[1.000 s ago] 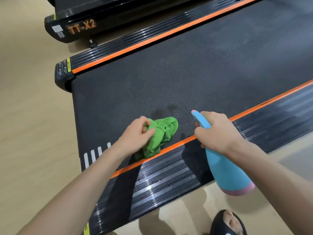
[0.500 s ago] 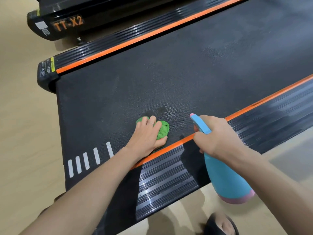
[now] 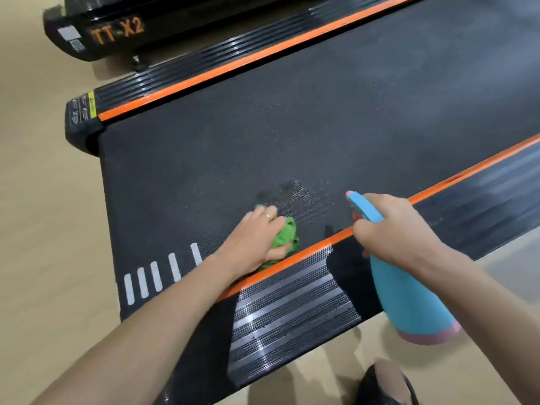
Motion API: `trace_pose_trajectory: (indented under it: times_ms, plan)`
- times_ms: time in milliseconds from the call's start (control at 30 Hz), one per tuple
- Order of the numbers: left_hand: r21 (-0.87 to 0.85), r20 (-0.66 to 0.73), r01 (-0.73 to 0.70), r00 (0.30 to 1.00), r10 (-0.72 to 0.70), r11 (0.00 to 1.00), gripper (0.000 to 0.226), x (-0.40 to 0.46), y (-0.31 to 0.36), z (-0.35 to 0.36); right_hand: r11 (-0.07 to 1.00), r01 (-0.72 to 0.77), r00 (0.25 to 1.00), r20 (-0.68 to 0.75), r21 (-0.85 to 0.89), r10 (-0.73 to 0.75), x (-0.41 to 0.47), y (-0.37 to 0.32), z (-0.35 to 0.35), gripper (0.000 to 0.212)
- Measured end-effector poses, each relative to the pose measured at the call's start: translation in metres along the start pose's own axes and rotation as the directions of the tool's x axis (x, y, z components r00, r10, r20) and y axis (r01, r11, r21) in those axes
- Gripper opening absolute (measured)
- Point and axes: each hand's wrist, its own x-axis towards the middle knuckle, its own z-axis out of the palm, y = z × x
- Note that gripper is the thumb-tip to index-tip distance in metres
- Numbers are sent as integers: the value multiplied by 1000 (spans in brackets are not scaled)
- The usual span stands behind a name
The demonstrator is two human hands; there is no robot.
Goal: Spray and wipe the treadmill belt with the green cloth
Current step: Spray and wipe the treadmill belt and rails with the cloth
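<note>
The left hand [image 3: 257, 238] is pressing the green cloth [image 3: 285, 236] on a wet patch [image 3: 292, 191] of the treadmill belt [image 3: 321, 127], the right hand [image 3: 391, 226] is gripping the spray bottle [image 3: 409, 293], and most of the belt is probably waiting unwiped.

Even indoor light, soft focus, wide-angle bend

Glare streaks the ribbed side rail [image 3: 292, 311]; the arms cast dark shadows across it toward the floor [image 3: 43, 229]. The treadmill belt [image 3: 292, 127] looks hazy far right. The "TT-X2" lettering [image 3: 118, 32] is smeared, and straight edges bow near the frame's borders.
</note>
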Motion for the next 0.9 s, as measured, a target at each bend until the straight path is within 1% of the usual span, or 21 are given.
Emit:
trace_pose_trajectory:
  times_ms: [67, 100, 167, 233, 300, 367, 433, 500, 567, 667, 733, 800, 900]
  plan:
    - [19, 48, 16, 999, -17, 1000, 33, -47, -29, -4, 1000, 12, 1000, 17, 19, -12, -1, -1, 7, 29]
    - [13, 50, 43, 998, -44, 999, 32, -68, -40, -6, 1000, 17, 1000, 26, 26, -18, -1, -1, 10, 31]
    - [-27, -2, 112, 994, -112, 993, 30, -82, -42, -5, 999, 20, 999, 38, 30, -22, 0, 2, 13, 34]
    - [-81, -53, 126, 990, -131, 989, 35, -58, -19, -2, 1000, 9, 999, 45, 27, -10, 1, 4, 12, 37]
    - [-86, -42, 101, 994, -104, 991, 40, -11, 13, 4, 999, -7, 999, 46, 36, 5, 4, 6, 8, 39]
    - [-70, -45, 82, 995, -85, 994, 40, 36, 35, 10, 999, -12, 1000, 27, 41, 11, 8, 9, 3, 39]
    - [-10, -69, 54, 996, -55, 998, 36, 66, 44, 14, 998, -20, 1000, 6, 53, 19, 13, 13, -2, 38]
    - [30, -78, 29, 997, -27, 999, 32, 76, 46, 16, 998, -33, 999, 11, 57, 33, 18, 16, -5, 34]
    - [30, -81, 34, 996, -31, 999, 31, 76, 48, 15, 997, -44, 998, 44, 61, 41, 23, 15, -7, 33]
    - [-6, -79, 55, 995, -55, 998, 31, 77, 47, 16, 998, -33, 992, 124, 58, 26, 31, 12, -6, 36]
    - [-49, -67, 54, 996, -57, 997, 33, 77, 46, 16, 997, -19, 987, 159, 74, 7, 35, 10, -5, 33]
    - [-73, -56, 58, 996, -63, 996, 35, 76, 45, 17, 996, -8, 986, 169, 90, -8, 39, 10, -3, 30]
    - [-64, -61, 79, 995, -82, 995, 34, 76, 43, 20, 995, 2, 985, 173, 103, -20, 45, 10, -1, 32]
